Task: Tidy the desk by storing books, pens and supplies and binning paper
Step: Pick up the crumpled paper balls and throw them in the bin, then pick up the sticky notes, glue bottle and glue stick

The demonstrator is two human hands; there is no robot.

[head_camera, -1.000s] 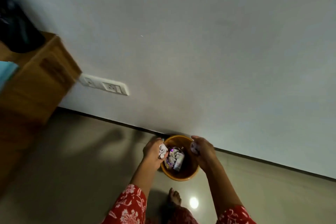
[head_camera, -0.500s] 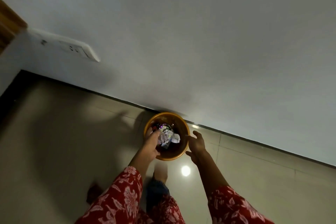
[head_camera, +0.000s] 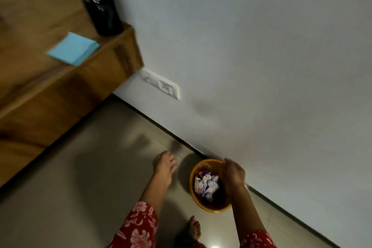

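Grey wall and tiled floor, wooden surface (head_camera: 50, 26) at upper left with one blue note pad (head_camera: 73, 48) and one black pen holder (head_camera: 102, 14); one orange bin (head_camera: 211, 206) of crumpled paper (head_camera: 206, 184) stands on the floor by the wall. Right hand (head_camera: 233, 174) is over the bin's far rim, fingers curled down, grip on the rim unclear, nothing visibly held. Left hand (head_camera: 164, 165) hangs beside the bin, fingers relaxed and empty, nearer the surface, which lies up and left of both hands.
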